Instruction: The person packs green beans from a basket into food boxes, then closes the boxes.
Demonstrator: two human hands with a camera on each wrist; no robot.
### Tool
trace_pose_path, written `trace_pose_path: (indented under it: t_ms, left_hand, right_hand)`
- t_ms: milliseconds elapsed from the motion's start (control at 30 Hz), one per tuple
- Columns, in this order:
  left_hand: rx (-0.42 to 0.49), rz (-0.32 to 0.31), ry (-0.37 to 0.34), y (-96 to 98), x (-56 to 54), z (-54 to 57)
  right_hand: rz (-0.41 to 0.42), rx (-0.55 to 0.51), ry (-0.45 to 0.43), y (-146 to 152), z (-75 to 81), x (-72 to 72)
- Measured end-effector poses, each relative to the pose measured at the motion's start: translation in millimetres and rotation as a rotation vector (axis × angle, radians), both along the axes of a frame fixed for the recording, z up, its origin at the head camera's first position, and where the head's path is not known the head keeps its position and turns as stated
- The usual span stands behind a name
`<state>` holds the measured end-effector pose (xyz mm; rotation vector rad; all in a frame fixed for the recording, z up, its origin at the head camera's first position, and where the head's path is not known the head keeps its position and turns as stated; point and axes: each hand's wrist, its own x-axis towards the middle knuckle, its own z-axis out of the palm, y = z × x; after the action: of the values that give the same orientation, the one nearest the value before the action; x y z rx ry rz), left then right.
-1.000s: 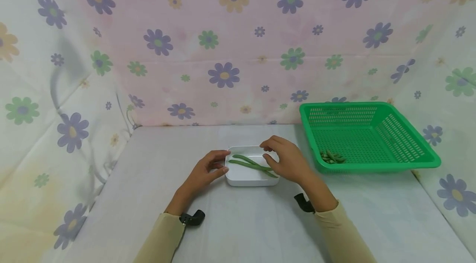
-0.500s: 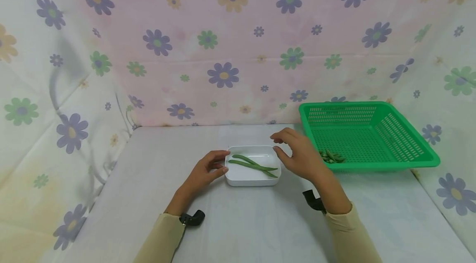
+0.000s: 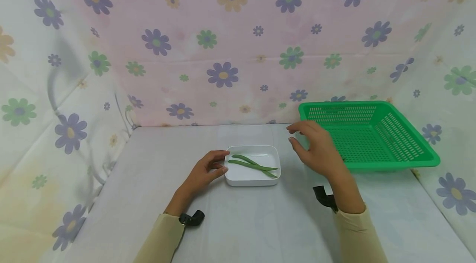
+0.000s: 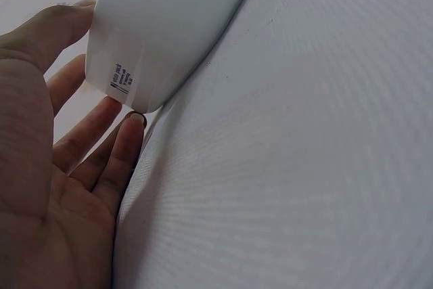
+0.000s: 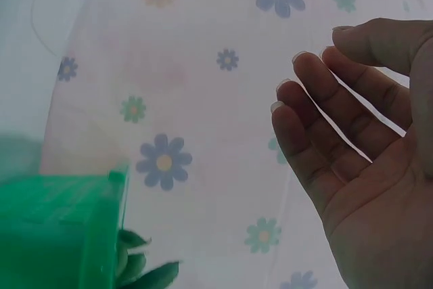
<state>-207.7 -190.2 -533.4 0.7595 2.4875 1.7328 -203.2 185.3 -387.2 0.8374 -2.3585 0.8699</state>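
Note:
Two long green beans (image 3: 253, 165) lie crossed in a small white rectangular dish (image 3: 253, 182) on the table. At the dish's left end my left hand (image 3: 202, 173) rests its fingertips and thumb against the wall. Small dark print shows on that end in the left wrist view, close to the fingers (image 4: 101, 123). My right hand (image 3: 319, 152) is in the air between dish and green basket, fingers loosely bent and thumb apart, holding nothing. It overlaps the basket's left side in the head view. Green pods (image 5: 152, 277) peek past the basket's edge in the right wrist view.
The slotted green plastic basket (image 3: 375, 166) stands at the back right, near the flower-patterned cloth wall (image 3: 245, 48). White cloth covers the table (image 3: 238, 221). Each wrist wears a black camera mount (image 3: 192, 218).
My right hand has moved right and slightly up, away from over the dish toward the basket, and now hides most of the pods there. The left hand, dish and beans stay put.

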Motion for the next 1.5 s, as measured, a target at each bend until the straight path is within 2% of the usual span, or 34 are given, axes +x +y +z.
trace_pose_path:
  t_ms: [200, 500, 933, 1333, 1500]
  left_hand:
    - [0.003, -0.005, 0.006, 0.2, 0.1, 0.8]
    - [0.025, -0.013, 0.010, -1.1, -2.2, -3.2]
    - [0.009, -0.004, -0.008, 0.1, -0.2, 0.5]
    - [0.008, -0.004, -0.003, 0.2, -1.5, -1.7]
    - [0.005, -0.005, 0.002, 0.1, -1.5, -1.0]
  right_hand:
    - [-0.064, -0.018, 0.036, 15.5, 3.1, -1.9]
    - [-0.082, -0.059, 0.068, 40.6, 6.2, -2.9]
    - [-0.144, -0.067, 0.014, 73.1, 1.6, -4.7]
    - [-0.168, -0.007, -0.151, 96.7, -7.2, -3.6]
    - [-0.171, 0.039, -0.292, 103.9, -10.8, -4.9]
